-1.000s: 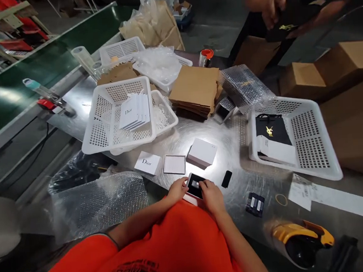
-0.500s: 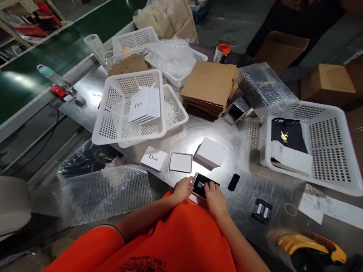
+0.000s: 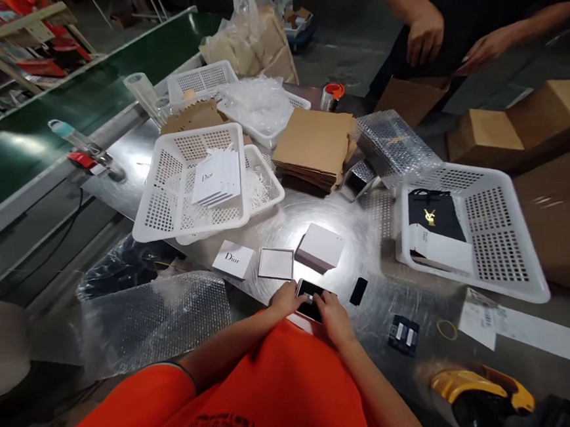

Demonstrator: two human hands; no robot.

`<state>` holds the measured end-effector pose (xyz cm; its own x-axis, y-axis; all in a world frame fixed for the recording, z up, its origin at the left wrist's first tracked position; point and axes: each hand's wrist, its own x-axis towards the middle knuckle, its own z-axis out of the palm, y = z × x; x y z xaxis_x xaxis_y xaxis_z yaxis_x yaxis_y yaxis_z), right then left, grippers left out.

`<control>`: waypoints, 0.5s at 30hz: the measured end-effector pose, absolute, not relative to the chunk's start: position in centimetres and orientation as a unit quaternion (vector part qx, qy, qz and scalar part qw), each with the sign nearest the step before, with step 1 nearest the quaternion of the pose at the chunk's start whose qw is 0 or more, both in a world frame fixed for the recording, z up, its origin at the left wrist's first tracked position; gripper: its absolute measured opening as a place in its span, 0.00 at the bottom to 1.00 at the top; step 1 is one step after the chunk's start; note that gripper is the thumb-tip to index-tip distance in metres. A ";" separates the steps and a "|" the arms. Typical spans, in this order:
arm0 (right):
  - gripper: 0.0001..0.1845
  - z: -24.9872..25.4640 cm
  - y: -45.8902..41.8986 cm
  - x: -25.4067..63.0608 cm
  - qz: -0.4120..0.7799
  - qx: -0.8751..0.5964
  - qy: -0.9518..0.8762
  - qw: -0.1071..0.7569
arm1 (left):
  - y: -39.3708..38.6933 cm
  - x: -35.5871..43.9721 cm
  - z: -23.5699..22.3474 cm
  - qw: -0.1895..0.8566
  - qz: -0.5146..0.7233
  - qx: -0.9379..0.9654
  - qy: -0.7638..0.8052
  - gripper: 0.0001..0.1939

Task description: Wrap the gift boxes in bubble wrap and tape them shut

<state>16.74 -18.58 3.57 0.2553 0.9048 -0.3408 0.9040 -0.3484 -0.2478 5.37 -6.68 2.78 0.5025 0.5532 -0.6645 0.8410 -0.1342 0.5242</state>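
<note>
A shallow white box with a black insert (image 3: 308,309) lies at the table's front edge, close against my orange shirt. My left hand (image 3: 286,300) grips its left side, with the thumb reaching over the insert. From the right, my right hand (image 3: 333,316) bends its closed fingers down onto the insert. Between the fingertips shows a small pale item, too small to name. Beyond the hands are a flat white lid with a dark rim (image 3: 276,264), a white box (image 3: 320,246) and a white Dior box (image 3: 234,259). A small black pad (image 3: 359,291) lies to the right.
White baskets hold Dior cards (image 3: 217,177) and a black pouch (image 3: 433,215). Flat cardboard (image 3: 313,142) is stacked at the back. On the right lie a dark tray with small vials (image 3: 404,335), a rubber band (image 3: 447,330) and a yellow tape dispenser (image 3: 469,390). A co-worker's hands (image 3: 423,35) show beyond.
My left thumb has moved from the box's edge onto the insert, near my right fingers. The view has shifted slightly. The co-worker's hands have come apart and lowered.
</note>
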 end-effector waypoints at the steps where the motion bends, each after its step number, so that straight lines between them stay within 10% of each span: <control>1: 0.24 3.5 -18.9 17.0 0.220 -0.792 -0.569 0.014 | -6.7 5.5 2.9 0.447 -0.164 0.738 0.478 0.13; 15: 0.10 0.0 -21.1 19.1 0.282 -0.899 -0.248 0.224 | -6.3 6.5 3.7 0.397 -0.217 0.748 0.486 0.15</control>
<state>19.09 -21.11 0.01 0.7173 0.5726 -0.3969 0.3195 -0.7766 -0.5429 6.55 -6.33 3.71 0.4330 0.5553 -0.7100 0.8993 -0.2125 0.3823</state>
